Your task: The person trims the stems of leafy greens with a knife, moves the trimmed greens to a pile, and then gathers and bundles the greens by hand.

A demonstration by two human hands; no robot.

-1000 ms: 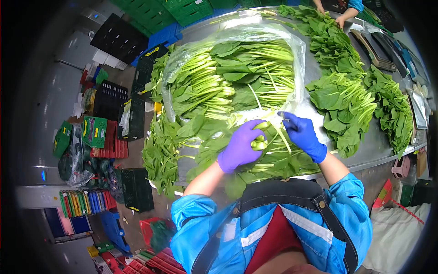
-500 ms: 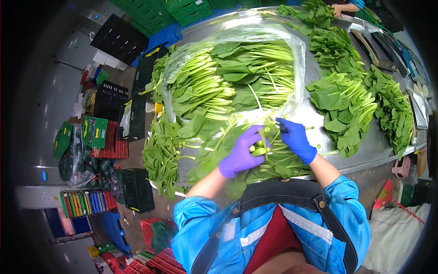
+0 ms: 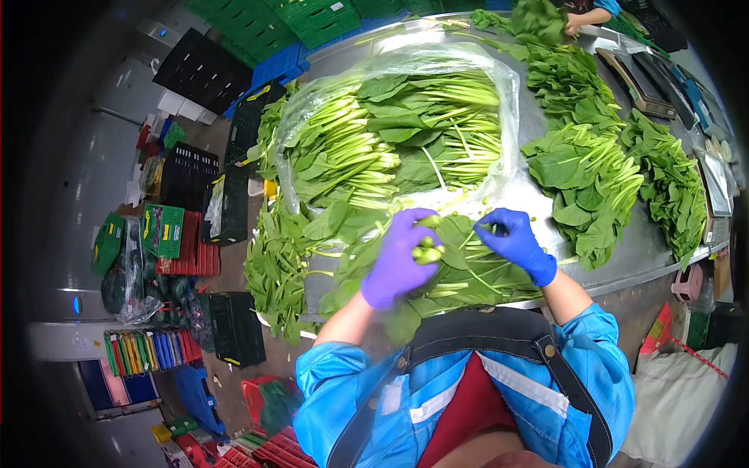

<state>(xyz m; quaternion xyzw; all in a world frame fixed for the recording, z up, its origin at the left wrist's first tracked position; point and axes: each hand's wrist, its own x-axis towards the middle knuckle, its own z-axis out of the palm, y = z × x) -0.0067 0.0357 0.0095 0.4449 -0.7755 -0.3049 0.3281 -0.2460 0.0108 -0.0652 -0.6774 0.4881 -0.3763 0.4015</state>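
The left forearm (image 3: 346, 324) and right forearm (image 3: 567, 296), both partly bare, extend forward and angle inward. The purple-gloved left hand (image 3: 399, 259) is curled in a grip. The blue-gloved right hand (image 3: 516, 240), near it but apart, is bent at the fingers, which point inward.

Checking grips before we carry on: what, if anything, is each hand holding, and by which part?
The left hand grips a bunch of leafy greens by the stalks, near their exposed ends. Whether the right hand holds anything cannot be told.
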